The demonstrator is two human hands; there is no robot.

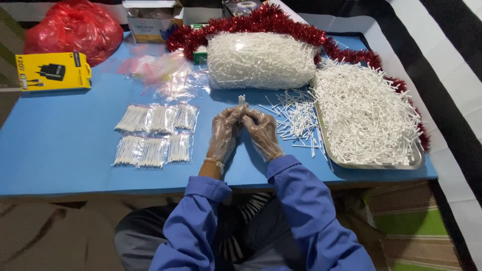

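A: Head view, item one: your left hand and right hand, both in clear thin plastic gloves, meet fingertip to fingertip over the blue table. What do they hold?

B: A small upright bundle of white cotton swabs, pinched closed between both sets of fingers, its tips poking up above them. You seem to hold it upright so the ends line up evenly.

A: Item two, the supply?

B: To your right, a shallow rectangular metal tray heaped with loose white swabs, and a scatter of spilled swabs between tray and right hand, within easy reach. Farther off, centre, a large clear plastic bag stuffed with swabs, ringed by red tinsel garland.

A: Item three, finished goods?

B: To your left, six small clear packets of swabs in two neat rows of three, kept apart from the loose stock. Beyond them, a pile of empty clear sleeves.

A: Remaining?

B: Far left, a flat yellow cardboard box and a red plastic bag.
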